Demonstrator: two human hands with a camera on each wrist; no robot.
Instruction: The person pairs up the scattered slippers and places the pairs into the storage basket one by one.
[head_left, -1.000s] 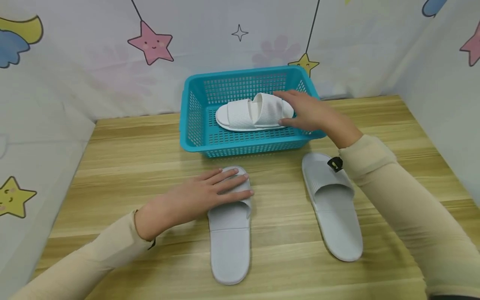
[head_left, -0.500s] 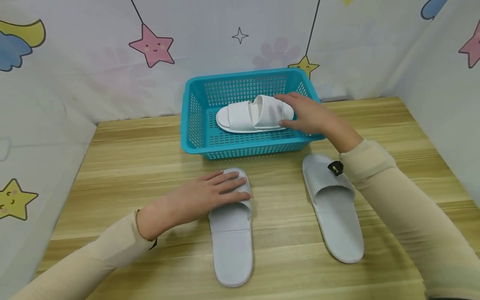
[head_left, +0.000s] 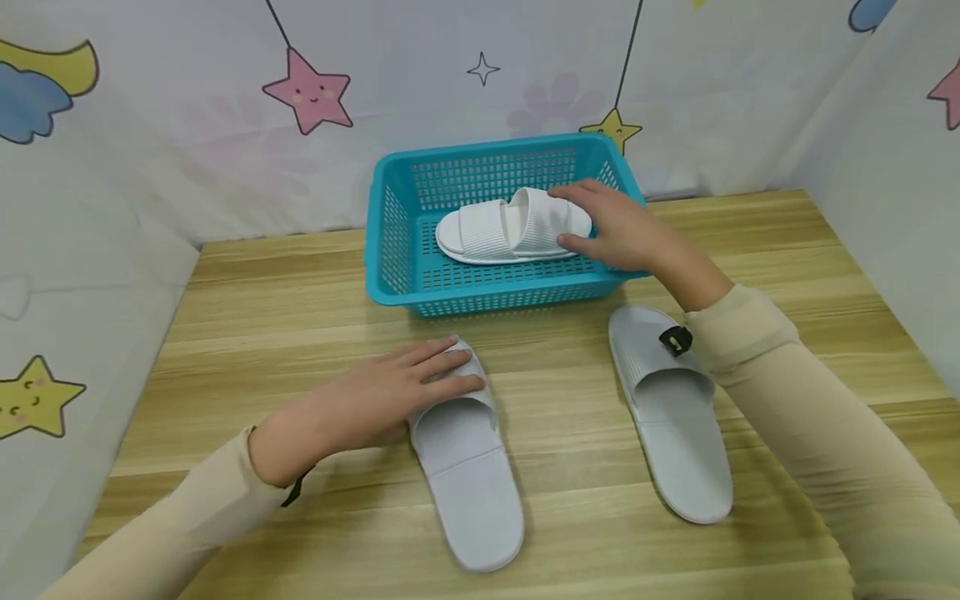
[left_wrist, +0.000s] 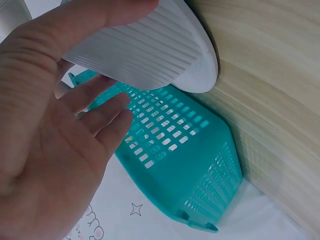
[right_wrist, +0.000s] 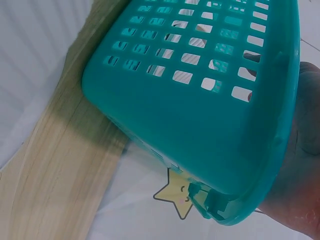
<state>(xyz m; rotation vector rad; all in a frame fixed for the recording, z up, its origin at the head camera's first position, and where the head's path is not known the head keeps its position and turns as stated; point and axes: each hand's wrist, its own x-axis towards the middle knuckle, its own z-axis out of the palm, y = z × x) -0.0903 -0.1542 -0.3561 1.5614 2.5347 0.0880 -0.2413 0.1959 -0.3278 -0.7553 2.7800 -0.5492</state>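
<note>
In the head view my left hand (head_left: 378, 396) lies with extended fingers over the toe of a grey slipper (head_left: 476, 508) on the table. The left wrist view shows my thumb at that slipper's ribbed strap (left_wrist: 145, 52), with the other fingers loosely bent. My right hand (head_left: 618, 225) reaches into a teal basket (head_left: 487, 296). There it grips the right end of a white ribbed slipper (head_left: 536, 221), thumb on the near side and fingers on the far side. Another white strap (head_left: 483, 229) sits beside it. In the right wrist view the basket wall (right_wrist: 170, 110) hides my fingertips.
A second grey slipper (head_left: 678, 442) lies on the wooden table (head_left: 285, 308) below my right forearm. Behind the basket hangs a pale cloth (head_left: 420, 75) printed with stars, and cloth also lines both sides.
The left grey slipper has turned, its toe shifting left and its heel swinging right. My left hand has moved slightly left with the toe. The right hand and white slippers hold still.
</note>
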